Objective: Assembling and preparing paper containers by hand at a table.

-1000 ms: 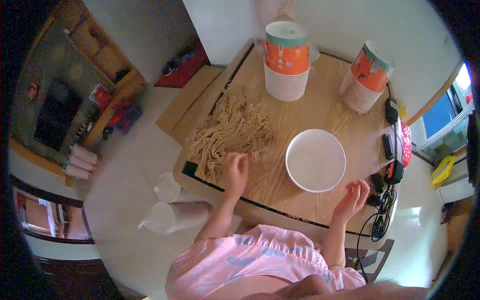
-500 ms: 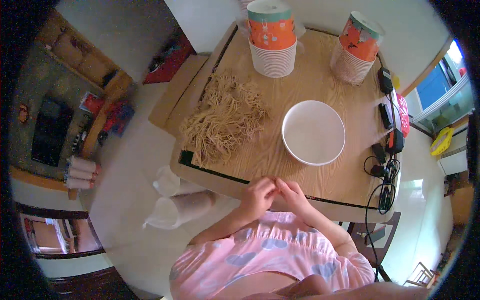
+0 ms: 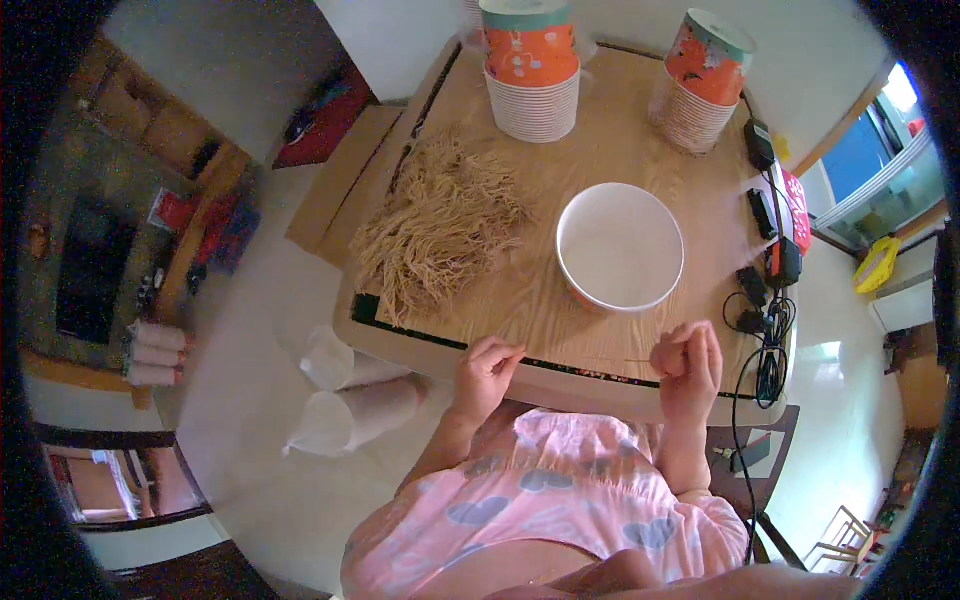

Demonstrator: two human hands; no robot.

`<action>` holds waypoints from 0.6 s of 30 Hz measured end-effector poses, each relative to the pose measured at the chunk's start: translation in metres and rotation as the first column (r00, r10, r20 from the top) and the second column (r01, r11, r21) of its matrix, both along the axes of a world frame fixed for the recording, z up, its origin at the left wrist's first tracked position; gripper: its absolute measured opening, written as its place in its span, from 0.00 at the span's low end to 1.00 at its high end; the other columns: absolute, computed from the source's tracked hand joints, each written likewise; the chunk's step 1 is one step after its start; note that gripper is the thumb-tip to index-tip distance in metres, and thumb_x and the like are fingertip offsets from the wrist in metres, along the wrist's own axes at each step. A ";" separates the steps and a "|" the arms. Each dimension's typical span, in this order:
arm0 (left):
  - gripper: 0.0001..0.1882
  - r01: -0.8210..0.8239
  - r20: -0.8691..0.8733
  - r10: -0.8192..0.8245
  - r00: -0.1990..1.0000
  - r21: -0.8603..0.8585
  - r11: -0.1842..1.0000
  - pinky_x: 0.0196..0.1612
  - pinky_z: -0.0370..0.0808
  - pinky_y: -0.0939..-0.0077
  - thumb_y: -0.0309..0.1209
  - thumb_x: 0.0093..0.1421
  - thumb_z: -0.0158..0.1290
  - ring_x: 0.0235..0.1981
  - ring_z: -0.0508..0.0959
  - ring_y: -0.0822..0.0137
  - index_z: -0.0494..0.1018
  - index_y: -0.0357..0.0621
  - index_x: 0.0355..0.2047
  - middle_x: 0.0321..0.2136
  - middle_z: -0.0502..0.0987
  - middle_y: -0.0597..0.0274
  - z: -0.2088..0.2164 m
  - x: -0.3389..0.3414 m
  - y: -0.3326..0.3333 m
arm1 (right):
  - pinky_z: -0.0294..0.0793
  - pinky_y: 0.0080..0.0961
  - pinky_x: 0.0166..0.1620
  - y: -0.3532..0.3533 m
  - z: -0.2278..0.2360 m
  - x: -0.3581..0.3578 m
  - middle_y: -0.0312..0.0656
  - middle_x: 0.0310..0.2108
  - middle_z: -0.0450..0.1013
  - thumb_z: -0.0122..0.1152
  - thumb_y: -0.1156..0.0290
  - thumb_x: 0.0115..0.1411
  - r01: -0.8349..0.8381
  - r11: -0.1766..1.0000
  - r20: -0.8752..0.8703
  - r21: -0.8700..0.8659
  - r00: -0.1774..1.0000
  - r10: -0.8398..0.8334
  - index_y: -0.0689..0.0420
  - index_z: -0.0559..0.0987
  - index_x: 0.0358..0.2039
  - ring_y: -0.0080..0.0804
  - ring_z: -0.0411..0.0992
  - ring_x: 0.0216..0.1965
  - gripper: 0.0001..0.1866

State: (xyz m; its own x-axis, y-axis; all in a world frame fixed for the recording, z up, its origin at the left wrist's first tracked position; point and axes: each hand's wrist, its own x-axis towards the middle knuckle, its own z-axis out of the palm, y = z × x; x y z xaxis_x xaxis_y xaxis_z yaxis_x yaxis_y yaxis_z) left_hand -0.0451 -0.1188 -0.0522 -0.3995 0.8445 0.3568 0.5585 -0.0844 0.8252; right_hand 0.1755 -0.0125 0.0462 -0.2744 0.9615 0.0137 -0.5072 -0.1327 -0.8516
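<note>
Both my hands are above the table's front edge, spread apart. My left hand [image 3: 487,378] pinches with thumb and fingertips at the near edge. Fingers folded, my right hand [image 3: 688,365] is raised further right. Between them runs a thin tan string [image 3: 640,360], faint along its middle and clearest beside the right hand. A loose heap of tan strings [image 3: 440,230] lies on the left of the table. Just beyond my hands stands a white paper bucket [image 3: 620,250], its mouth facing up; I see nothing inside it.
Two stacks of paper buckets with orange and green outsides, a left stack [image 3: 533,75] and a right stack [image 3: 703,80], stand at the back. Black adapters and coiled cables [image 3: 770,360] line the right edge. Wrapped white stacks [image 3: 355,415] lie on the floor at left.
My hands were together at the table edge and are now apart, the right one moved right and up, the left one slightly left. A thin string now shows between them.
</note>
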 end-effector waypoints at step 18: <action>0.04 0.046 0.130 -0.033 0.991 -0.098 0.994 0.22 0.67 0.80 0.25 0.53 0.56 0.19 0.71 0.73 0.76 0.40 0.30 0.23 0.73 0.61 0.005 0.012 0.030 | 0.69 0.20 0.37 -0.001 -0.027 -0.003 0.39 0.29 0.74 0.50 0.73 0.62 -0.473 0.881 0.667 0.008 0.659 0.347 0.65 0.76 0.32 0.22 0.69 0.33 0.09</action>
State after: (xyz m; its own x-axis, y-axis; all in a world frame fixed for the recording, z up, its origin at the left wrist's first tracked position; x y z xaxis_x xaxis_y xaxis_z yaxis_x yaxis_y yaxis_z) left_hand -0.0334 -0.0884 -0.0470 -0.4022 0.8895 0.2170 0.4454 -0.0169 0.8952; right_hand 0.1727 -0.0135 0.0187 -0.6433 0.7477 -0.1649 0.2267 -0.0197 -0.9738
